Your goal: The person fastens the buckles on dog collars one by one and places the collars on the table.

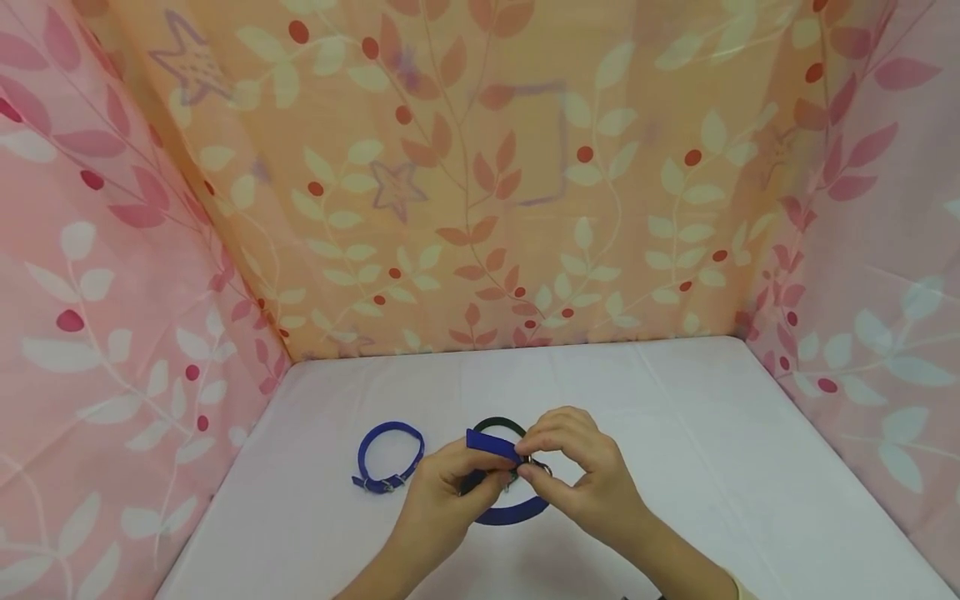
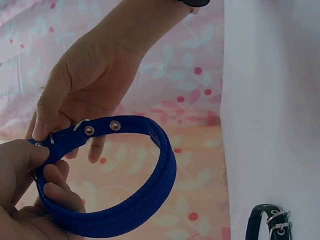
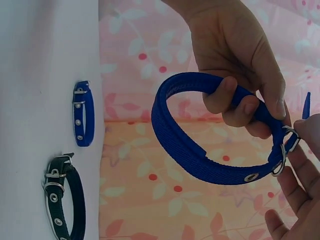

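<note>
A blue pet collar [image 1: 512, 515] is held up as a loop between both hands. My left hand [image 1: 442, 492] pinches its strap, with a free blue end [image 1: 491, 443] sticking out above the fingers. Thumb and fingertips of my right hand [image 1: 588, 479] pinch the collar beside its metal buckle [image 3: 291, 135]. A metal ring [image 3: 281, 161] sits on the band close to the buckle. In the left wrist view, metal eyelets [image 2: 115, 125] show along the band. Part of the buckle is hidden behind fingers.
On the white table [image 1: 315, 533], a second blue collar [image 1: 364, 458] lies buckled to the left. Behind the hands lies a dark green collar [image 1: 498, 422], partly covered in the head view. Leaf-patterned cloth walls [image 1: 465, 167] surround the table's back and sides.
</note>
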`<action>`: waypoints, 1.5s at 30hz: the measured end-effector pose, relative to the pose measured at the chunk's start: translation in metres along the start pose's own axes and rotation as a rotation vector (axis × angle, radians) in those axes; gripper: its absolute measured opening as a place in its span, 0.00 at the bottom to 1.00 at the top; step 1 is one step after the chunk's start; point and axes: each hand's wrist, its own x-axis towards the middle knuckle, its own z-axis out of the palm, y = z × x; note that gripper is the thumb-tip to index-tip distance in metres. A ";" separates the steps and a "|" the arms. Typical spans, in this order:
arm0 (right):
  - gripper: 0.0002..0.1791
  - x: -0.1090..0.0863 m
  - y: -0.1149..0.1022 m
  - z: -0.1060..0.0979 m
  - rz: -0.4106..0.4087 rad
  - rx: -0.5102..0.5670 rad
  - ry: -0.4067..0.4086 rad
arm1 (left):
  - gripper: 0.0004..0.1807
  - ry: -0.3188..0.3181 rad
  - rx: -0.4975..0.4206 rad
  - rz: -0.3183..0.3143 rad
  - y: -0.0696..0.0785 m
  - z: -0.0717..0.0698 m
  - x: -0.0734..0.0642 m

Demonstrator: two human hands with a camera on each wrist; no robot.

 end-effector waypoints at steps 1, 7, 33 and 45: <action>0.17 0.000 0.000 0.000 0.008 -0.002 -0.002 | 0.10 0.003 0.001 0.010 0.000 0.000 0.000; 0.22 -0.002 -0.002 -0.003 0.125 0.000 -0.024 | 0.07 0.004 -0.055 0.030 -0.001 0.002 0.000; 0.21 0.000 -0.003 -0.006 0.185 -0.038 -0.098 | 0.08 -0.072 -0.089 -0.089 -0.002 0.001 0.001; 0.20 0.000 -0.005 -0.005 0.174 -0.025 -0.085 | 0.17 -0.047 -0.132 -0.255 0.006 0.000 0.001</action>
